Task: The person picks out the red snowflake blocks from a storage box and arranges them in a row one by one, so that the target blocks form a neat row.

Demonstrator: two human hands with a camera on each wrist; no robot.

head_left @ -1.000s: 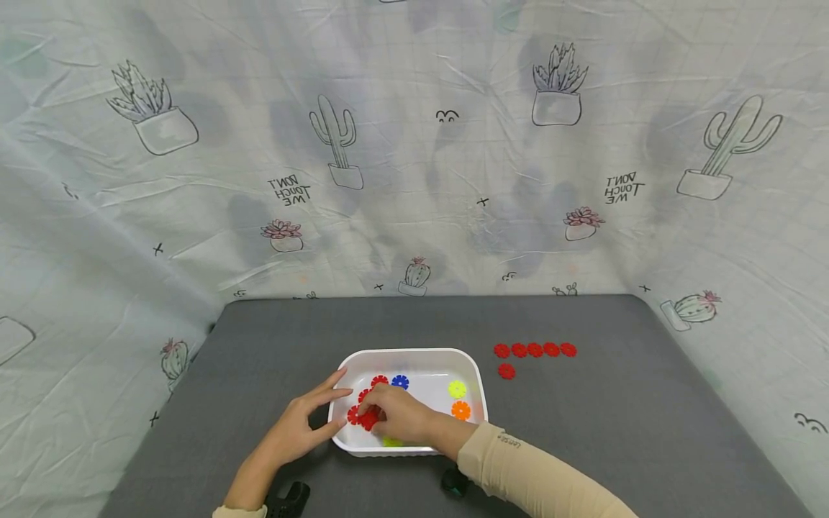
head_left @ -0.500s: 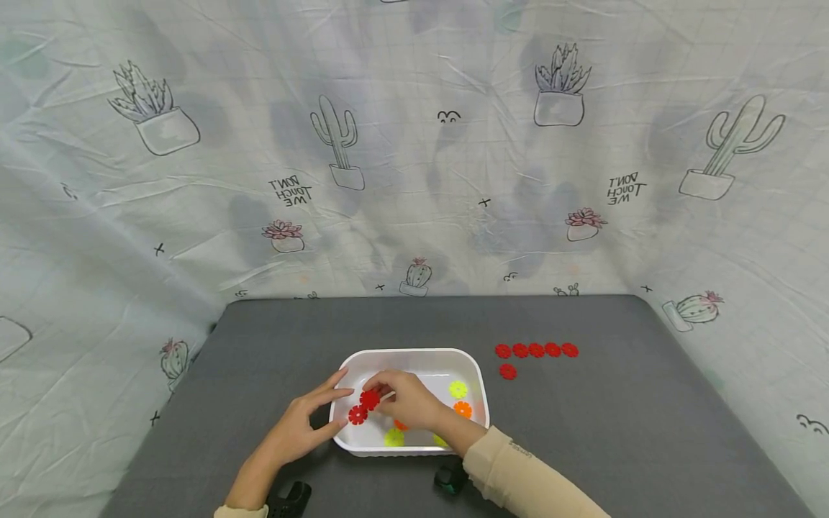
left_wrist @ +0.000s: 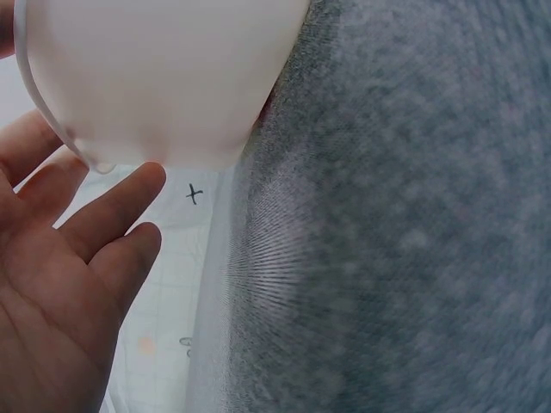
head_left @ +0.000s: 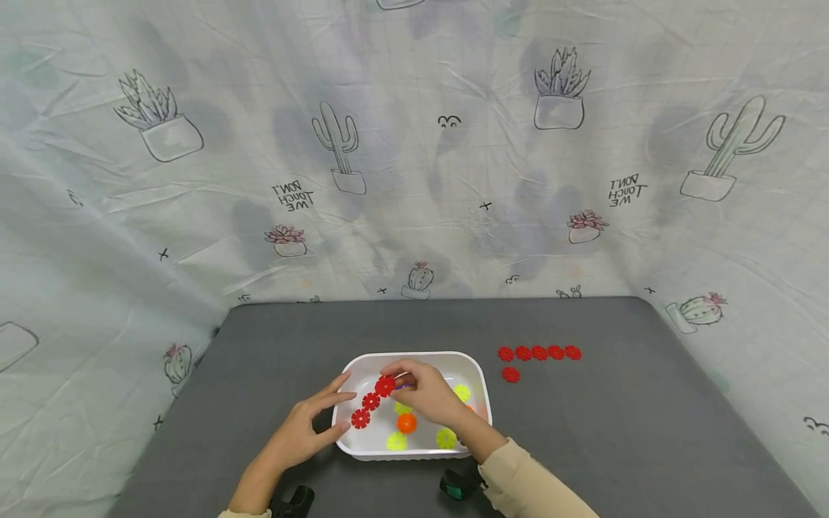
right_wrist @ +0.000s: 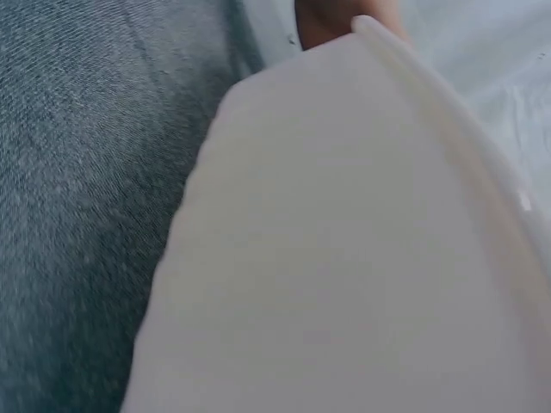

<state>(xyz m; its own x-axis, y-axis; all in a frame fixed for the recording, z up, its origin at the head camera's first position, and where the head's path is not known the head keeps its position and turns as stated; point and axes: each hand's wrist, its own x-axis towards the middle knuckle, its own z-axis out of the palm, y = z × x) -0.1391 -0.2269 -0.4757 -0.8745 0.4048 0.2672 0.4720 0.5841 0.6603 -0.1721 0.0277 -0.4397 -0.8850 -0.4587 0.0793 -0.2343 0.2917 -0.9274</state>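
Note:
In the head view a white plastic tray [head_left: 450, 453] stands on the grey table. My left hand [head_left: 301, 434] rests at its left end, fingers spread and mostly straight over the rim. The left wrist view shows that hand [left_wrist: 60, 267] beside the tray's outer wall [left_wrist: 172, 77]. Over the tray, my right hand [head_left: 430, 392] pinches a red notched plastic disc [head_left: 385, 386] between thumb and fingers. Two more red discs [head_left: 360, 419] lie inside, to its lower left. The right wrist view is mostly the tray's outer wall [right_wrist: 327, 241]; my right fingers are hidden there.
Orange [head_left: 406, 423] and yellow discs [head_left: 446, 438] lie in the tray, with something blue partly behind my right hand. Right of the tray, several red discs [head_left: 540, 352] form a row, with one red disc [head_left: 511, 375] below its left end. A patterned sheet [head_left: 414, 180] hangs behind the table.
My right hand has moved from the tray's left side up and to the right, and now pinches a red disc. More discs inside are uncovered. My left hand stays at the rim.

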